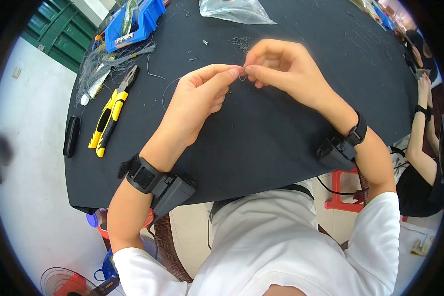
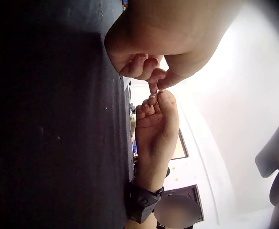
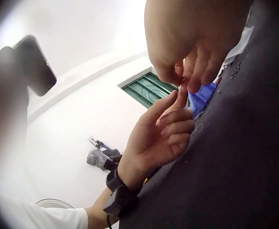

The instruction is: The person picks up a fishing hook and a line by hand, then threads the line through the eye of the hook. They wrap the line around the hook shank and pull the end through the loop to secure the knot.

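Above the black cloth, the left hand [image 1: 197, 98] and right hand [image 1: 288, 69] meet at their fingertips. The left thumb and index finger pinch something tiny, with a small thin loop [image 1: 241, 78] showing just below. The right thumb and index finger pinch at the same spot. In the left wrist view the left hand [image 2: 173, 33] is at the top, its tips against those of the right hand [image 2: 156, 129]. The right wrist view shows the right hand [image 3: 197, 43] above the left hand [image 3: 154, 138]; the piece between them is mostly hidden. A thin strand [image 1: 164, 96] curves beside the left wrist.
Yellow-black pliers [image 1: 108, 116] and a black case [image 1: 71, 136] lie at the left on the black cloth [image 1: 232, 163]. Behind them are tangled grey strands [image 1: 101, 64] and a blue bin [image 1: 133, 29]. A plastic bag [image 1: 239, 10] and dark wire rings [image 1: 240, 43] lie farther back.
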`<state>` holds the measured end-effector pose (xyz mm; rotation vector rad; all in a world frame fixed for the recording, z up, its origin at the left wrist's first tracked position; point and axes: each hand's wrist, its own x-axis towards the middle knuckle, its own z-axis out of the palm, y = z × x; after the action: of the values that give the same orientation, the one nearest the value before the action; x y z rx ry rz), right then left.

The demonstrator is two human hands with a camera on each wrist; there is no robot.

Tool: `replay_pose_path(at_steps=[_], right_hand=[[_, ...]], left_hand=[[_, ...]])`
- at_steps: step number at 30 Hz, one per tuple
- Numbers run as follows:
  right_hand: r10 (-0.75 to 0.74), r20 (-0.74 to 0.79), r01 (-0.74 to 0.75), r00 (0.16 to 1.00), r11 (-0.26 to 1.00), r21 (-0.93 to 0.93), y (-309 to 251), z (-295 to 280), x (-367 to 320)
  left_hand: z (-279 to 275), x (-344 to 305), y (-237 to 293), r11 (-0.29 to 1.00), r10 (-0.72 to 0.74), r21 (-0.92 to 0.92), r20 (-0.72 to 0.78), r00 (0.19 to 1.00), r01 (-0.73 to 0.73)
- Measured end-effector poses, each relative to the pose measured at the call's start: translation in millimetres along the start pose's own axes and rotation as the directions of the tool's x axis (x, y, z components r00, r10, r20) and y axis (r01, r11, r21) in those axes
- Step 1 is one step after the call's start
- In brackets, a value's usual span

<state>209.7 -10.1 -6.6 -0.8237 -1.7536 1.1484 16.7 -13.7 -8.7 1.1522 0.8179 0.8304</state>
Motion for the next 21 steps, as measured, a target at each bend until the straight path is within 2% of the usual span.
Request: replay_pose_path(at_steps=[6, 12, 21], right_hand=[[0.070, -0.014, -0.068, 0.997, 0.992, 0.104, 4.5, 2.0, 0.2], [0.028, -0.024, -0.026, 0.999, 0.996, 0.082, 6.4, 2.4, 0.3], [0.073, -0.022, -0.070, 0.997, 0.989, 0.127, 6.6, 3.2, 0.2]], left_hand=[[0.5, -1.0, 0.9, 0.999, 0.006, -0.033, -0.009, 1.000, -0.006], [-0.2, 0.1, 0.1, 1.000, -0.007, -0.024, -0.011, 1.000, 0.007], [-1.5, 0.0, -0.1, 0.999, -0.017, -0.034, 0.007, 1.000, 0.017]])
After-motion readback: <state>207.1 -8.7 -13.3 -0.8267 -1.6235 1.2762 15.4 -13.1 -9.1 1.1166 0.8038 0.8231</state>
